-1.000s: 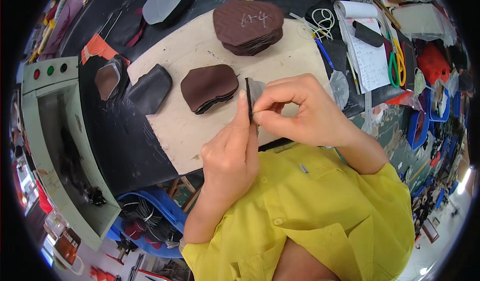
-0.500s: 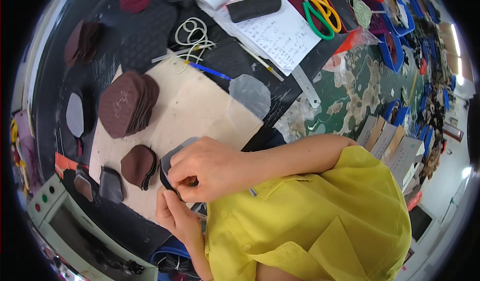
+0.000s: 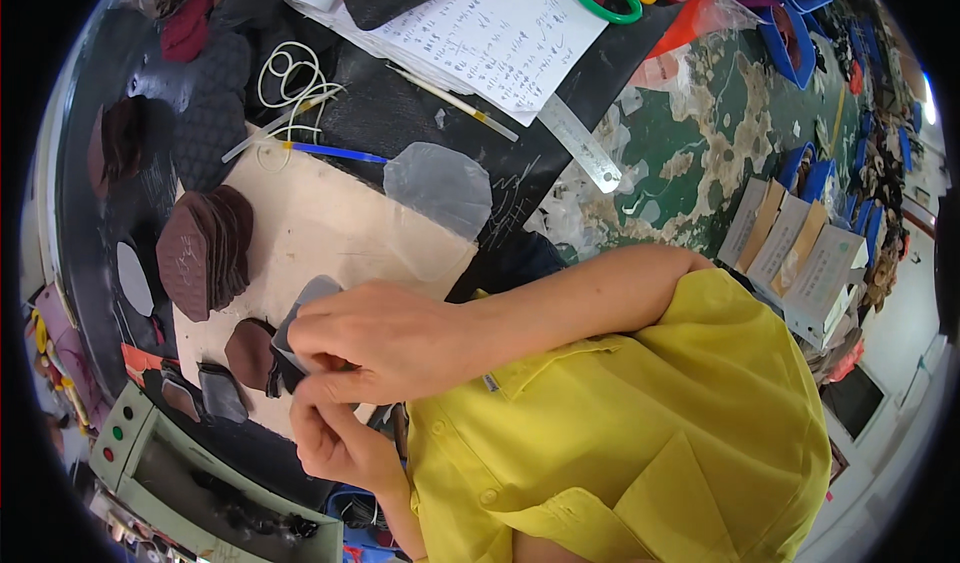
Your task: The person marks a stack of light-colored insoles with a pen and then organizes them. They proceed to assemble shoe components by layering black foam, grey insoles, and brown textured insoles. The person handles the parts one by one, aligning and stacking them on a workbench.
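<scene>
Pinching one (apparently grey) leather piece (image 3: 305, 308): two hands, the right hand (image 3: 385, 338) and the left hand (image 3: 335, 433).

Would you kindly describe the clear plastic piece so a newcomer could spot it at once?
Start at the pale board on the dark bench. At its far right corner lies the clear plastic piece, just below the blue pen. Unlike the brown leather stack, it is translucent and single.
</scene>
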